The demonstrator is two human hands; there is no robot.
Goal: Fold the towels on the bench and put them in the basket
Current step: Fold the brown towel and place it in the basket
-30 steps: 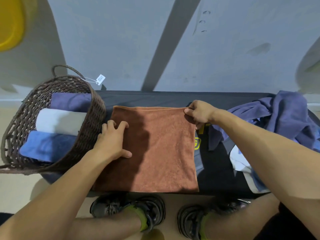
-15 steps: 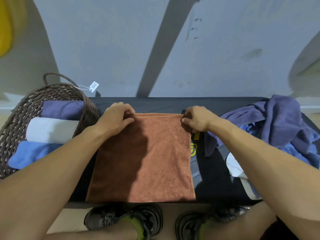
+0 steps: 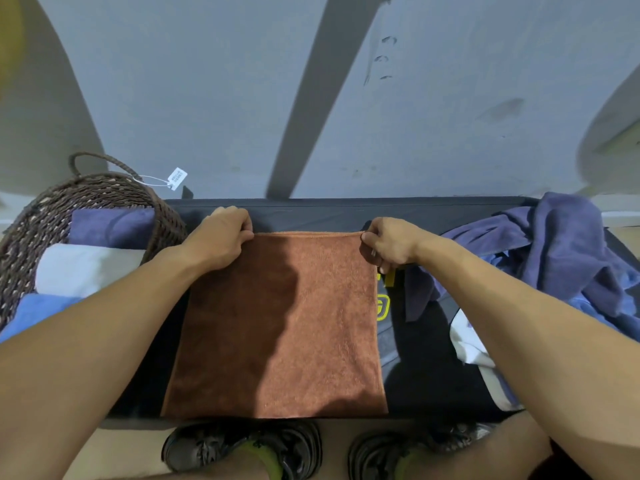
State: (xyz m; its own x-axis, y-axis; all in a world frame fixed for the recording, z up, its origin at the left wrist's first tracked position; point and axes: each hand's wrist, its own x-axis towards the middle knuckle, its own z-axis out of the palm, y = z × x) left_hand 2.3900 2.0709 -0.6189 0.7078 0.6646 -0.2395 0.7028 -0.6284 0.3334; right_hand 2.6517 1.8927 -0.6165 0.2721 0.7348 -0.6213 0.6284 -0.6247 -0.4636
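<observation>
An orange-brown towel (image 3: 284,327) lies flat on the black bench (image 3: 346,213), its near edge at the bench's front. My left hand (image 3: 221,237) pinches the towel's far left corner. The far right corner is pinched by my right hand (image 3: 391,245). A brown wicker basket (image 3: 38,223) stands at the left end of the bench and holds a purple, a white and a blue folded towel. A heap of unfolded purple, blue and white towels (image 3: 568,258) lies at the bench's right end.
A grey wall rises right behind the bench. A paper tag (image 3: 177,178) hangs from the basket's handle. My two shoes (image 3: 242,448) stand on the floor under the bench's front edge.
My left hand has moved from the towel's left side up to its far left corner and closed on it. The right hand keeps its grip on the far right corner.
</observation>
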